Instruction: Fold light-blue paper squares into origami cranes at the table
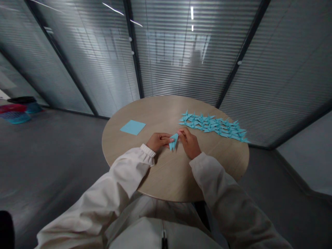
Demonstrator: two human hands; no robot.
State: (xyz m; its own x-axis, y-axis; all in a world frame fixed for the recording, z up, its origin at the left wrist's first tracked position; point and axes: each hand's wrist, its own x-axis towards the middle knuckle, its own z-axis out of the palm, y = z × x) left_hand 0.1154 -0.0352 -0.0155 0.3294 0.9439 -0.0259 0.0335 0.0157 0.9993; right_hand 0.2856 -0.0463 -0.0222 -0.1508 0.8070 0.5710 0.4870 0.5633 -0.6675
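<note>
A half-folded light blue paper piece (173, 141) is held between both hands just above the round wooden table (166, 173). My left hand (158, 141) pinches its left side with closed fingers. My right hand (189, 143) grips its right side, fingers curled on the paper. Both arms wear white sleeves. A flat square of blue paper (132, 127) lies on the table to the left of my hands. Several finished blue folded paper figures (212, 126) lie in rows to the right and beyond my right hand.
Glass walls with blinds stand close behind the table. Grey floor surrounds it. Red and blue baskets (17, 111) sit on the floor at the far left. The table's near edge lies just in front of my body.
</note>
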